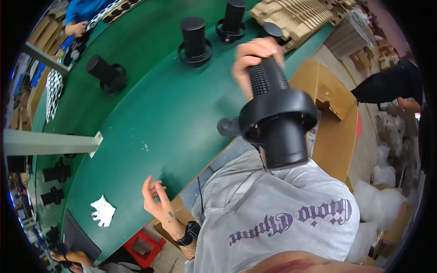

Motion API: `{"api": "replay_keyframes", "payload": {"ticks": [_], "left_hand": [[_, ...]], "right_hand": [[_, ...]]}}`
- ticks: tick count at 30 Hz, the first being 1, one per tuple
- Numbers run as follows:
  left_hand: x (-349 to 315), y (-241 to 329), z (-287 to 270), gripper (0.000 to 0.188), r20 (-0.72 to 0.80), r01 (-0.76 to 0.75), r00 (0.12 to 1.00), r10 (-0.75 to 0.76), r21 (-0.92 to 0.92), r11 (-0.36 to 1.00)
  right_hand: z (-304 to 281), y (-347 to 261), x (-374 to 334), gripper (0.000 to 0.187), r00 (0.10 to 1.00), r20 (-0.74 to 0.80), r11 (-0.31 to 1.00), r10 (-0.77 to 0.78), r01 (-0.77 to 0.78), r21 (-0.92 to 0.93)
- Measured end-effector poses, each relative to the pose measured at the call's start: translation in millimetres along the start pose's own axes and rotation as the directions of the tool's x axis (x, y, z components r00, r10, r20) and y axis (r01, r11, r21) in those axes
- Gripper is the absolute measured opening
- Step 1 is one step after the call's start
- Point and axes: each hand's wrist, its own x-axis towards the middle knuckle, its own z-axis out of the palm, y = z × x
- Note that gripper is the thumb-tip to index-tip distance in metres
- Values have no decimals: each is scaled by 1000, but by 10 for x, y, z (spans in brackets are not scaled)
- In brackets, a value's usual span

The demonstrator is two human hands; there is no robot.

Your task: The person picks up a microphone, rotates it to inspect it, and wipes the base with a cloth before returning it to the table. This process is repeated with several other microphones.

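My right hand (pixel 257 57) is closed round the mesh end of a black microphone (pixel 280 125) with a ring-shaped mount about its body. The microphone is tilted, its smooth cylindrical end toward my body, and a small round lug (pixel 227 127) sticks out from the ring. My left hand (pixel 158 200), with a black watch on its wrist, hovers by the near edge of the green table (pixel 150 145). Its fingers are apart and slightly bent, with nothing in them. Past my right hand, a dark round top (pixel 272 30) shows in part.
Black microphones in ring mounts (pixel 195 43) (pixel 105 73) (pixel 232 20) stand beyond my hands. Tan moulded pulp trays (pixel 293 20) are stacked at far right, above an open cardboard box (pixel 334 132). A white glove (pixel 104 211) and a metal post (pixel 54 143) are at left. Other people work nearby.
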Motion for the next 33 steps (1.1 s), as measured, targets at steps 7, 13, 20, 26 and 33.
{"api": "replay_keyframes", "payload": {"ticks": [7,13,20,26,33], "left_hand": [[61,-553,-476,26,-221,84,974,-45,171,982],[-115,-764,-784,24,-335,62,940,58,338,939],[-77,-915,-710,22,-413,24,894,172,429,903],[-65,-855,-692,18,-513,55,835,200,440,896],[-69,-805,-735,17,-504,53,842,193,435,899]], "right_hand": [[-26,-66,15,23,920,381,-621,-93,246,-744],[-94,-91,211,10,910,375,-782,175,360,-509],[-153,-120,154,5,732,570,-805,373,561,-193],[3,422,237,12,611,685,-843,398,538,10],[-716,1969,1883,46,853,463,-917,240,356,-182]]}}
